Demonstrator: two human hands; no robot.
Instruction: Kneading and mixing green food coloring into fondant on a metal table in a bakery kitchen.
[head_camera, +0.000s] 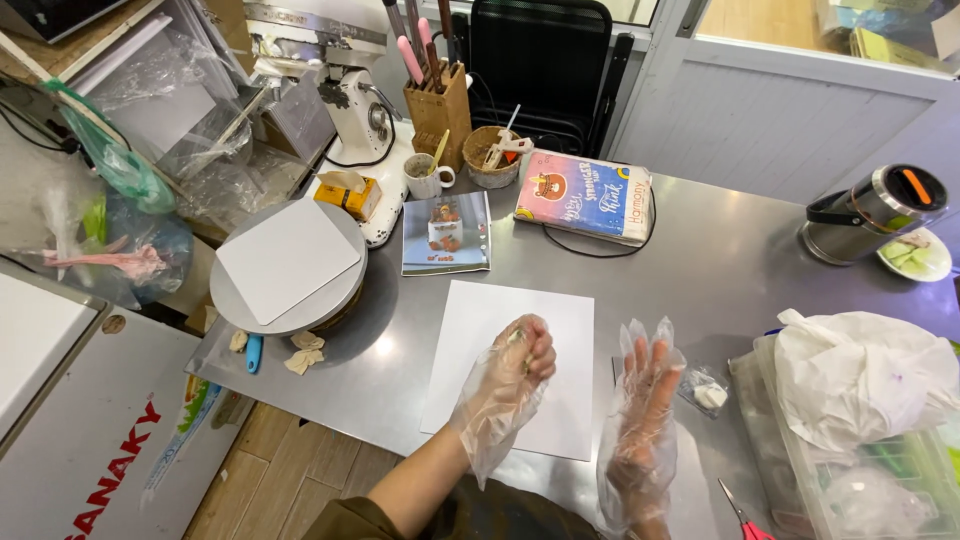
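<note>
Both my hands wear loose clear plastic gloves. My left hand (512, 372) is curled into a fist over a white sheet of paper (480, 330) on the steel table, and it seems to grip a small pale lump, mostly hidden by the fingers. My right hand (645, 385) is held flat with the fingers straight and together, just right of the sheet, holding nothing. A small clear bag with a white lump (708, 392) lies right of that hand.
A cake turntable with a white board (288, 262) stands at the left. A printed cake photo (446, 232), a tissue pack (585, 197), a knife block (437, 100), a stand mixer (355, 100) and a steel flask (872, 212) line the back. A plastic tub with bags (850, 400) and red scissors (738, 512) are at the right.
</note>
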